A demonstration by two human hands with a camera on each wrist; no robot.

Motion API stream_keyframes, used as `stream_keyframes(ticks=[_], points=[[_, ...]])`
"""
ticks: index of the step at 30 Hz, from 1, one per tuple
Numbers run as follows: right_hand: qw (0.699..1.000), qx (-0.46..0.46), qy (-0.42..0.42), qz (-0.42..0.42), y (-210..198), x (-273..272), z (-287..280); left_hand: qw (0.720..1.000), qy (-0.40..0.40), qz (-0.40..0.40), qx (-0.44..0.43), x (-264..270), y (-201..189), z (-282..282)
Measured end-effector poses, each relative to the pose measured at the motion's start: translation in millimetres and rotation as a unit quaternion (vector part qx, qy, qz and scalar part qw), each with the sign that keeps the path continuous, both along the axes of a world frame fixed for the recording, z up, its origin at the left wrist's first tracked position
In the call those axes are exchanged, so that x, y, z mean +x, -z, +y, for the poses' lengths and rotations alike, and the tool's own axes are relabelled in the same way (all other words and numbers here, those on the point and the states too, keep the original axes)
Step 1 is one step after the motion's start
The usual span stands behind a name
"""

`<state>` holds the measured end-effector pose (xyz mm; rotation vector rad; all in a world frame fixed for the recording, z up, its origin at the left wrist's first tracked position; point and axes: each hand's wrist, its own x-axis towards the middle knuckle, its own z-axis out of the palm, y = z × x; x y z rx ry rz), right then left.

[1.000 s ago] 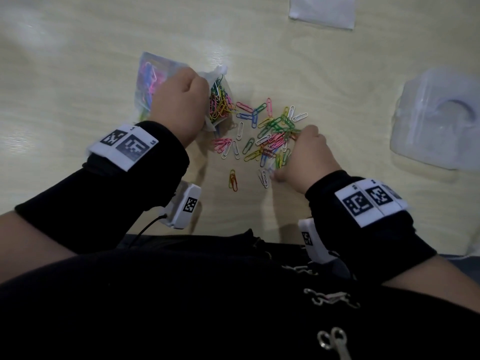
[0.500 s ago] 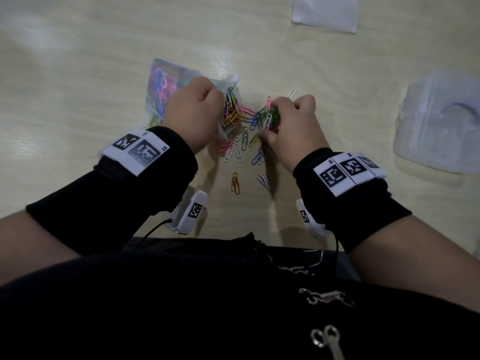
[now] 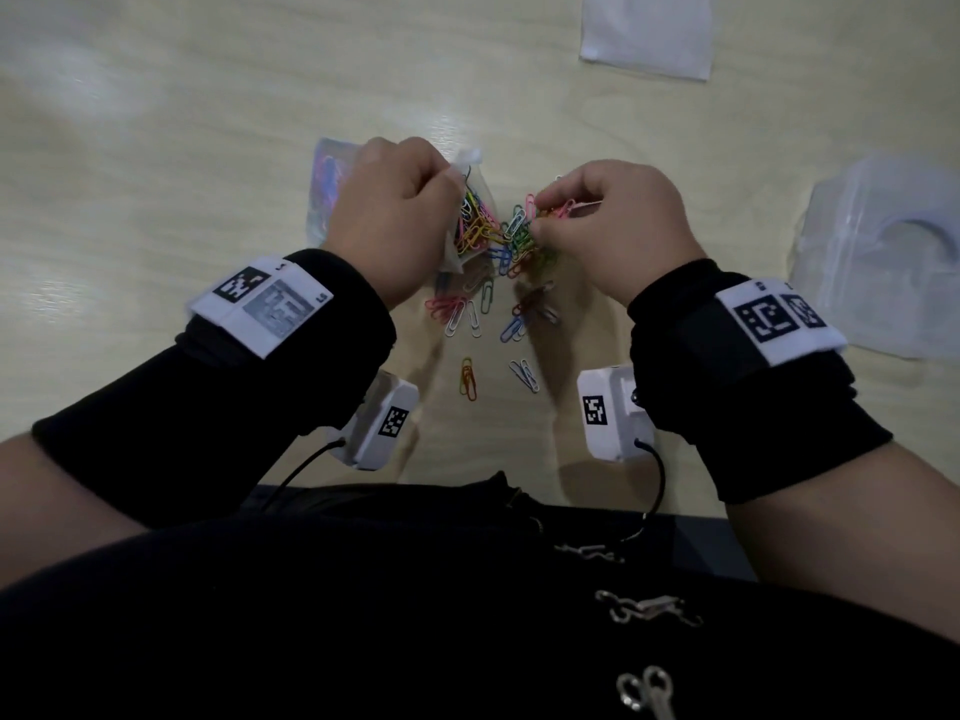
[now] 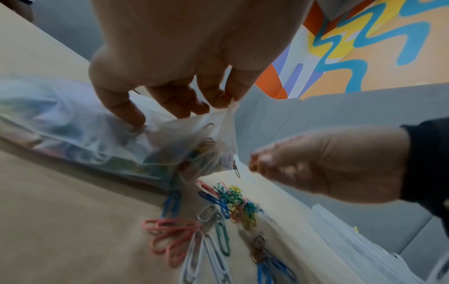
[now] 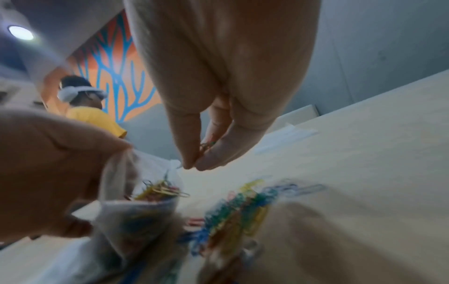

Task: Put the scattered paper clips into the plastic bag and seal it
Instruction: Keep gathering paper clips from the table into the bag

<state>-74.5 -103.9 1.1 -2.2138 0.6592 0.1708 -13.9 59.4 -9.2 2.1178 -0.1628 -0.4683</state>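
Note:
My left hand [image 3: 400, 220] pinches the upper lip of the clear plastic bag [image 3: 327, 189] and holds its mouth open; colored clips fill the opening. The same bag [image 4: 80, 134] lies partly on the table in the left wrist view, where my fingers [image 4: 218, 96] pinch its edge. My right hand [image 3: 613, 220] holds a bunch of colored paper clips [image 3: 550, 210] just right of the bag mouth, above the table; its fingertips [image 5: 194, 165] pinch clips in the right wrist view. Loose paper clips [image 3: 467, 314] lie scattered on the wooden table [image 3: 156, 148] below both hands.
A white sheet of paper [image 3: 647, 33] lies at the far edge. A clear plastic container [image 3: 883, 262] sits at the right. In the right wrist view a person in a yellow shirt [image 5: 89, 115] stands beyond the table.
My right hand gathered a bunch of clips from the table, lifted it and carried it left toward the bag mouth. The left hand kept holding the bag open.

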Motion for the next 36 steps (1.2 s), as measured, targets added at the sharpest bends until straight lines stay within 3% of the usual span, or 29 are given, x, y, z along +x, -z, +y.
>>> stream_keyframes(ticks=[4, 10, 14, 16, 19, 21, 24, 26, 32, 36], points=[[0.996, 0.068, -0.057, -0.009, -16, 9, 22, 1.000, -0.001, -0.005, -0.027, -3, -1, -2], [0.986, 0.003, -0.160, 0.051, -18, 22, 45, 0.995, -0.013, 0.047, -0.091, -11, -9, -5], [0.986, 0.119, -0.111, 0.032, -21, 17, 43, 0.993, -0.061, 0.027, -0.092, -3, -11, -2], [0.989, 0.120, -0.086, -0.013, -21, 15, 40, 0.991, -0.072, 0.038, -0.103, -1, -12, -2], [0.991, 0.103, -0.032, -0.083, -27, 14, 34, 0.985, -0.092, 0.058, -0.130, -2, -15, -2], [0.995, 0.042, -0.007, -0.094, -31, 15, 30, 0.984, -0.098, 0.065, -0.136, -4, -19, -2], [0.993, -0.080, -0.087, 0.016, -30, 16, 22, 0.980, -0.101, 0.077, -0.155, -6, -27, -3], [0.985, -0.107, -0.131, 0.045, -27, 16, 23, 0.980, -0.098, 0.060, -0.161, -5, -32, -3], [0.986, -0.080, -0.052, -0.140, -38, 16, 34, 0.977, -0.105, -0.022, -0.182, 0, -36, 3], [0.985, -0.128, -0.068, -0.092, -38, 17, 36, 0.986, -0.082, -0.030, -0.140, -2, -34, 0]])
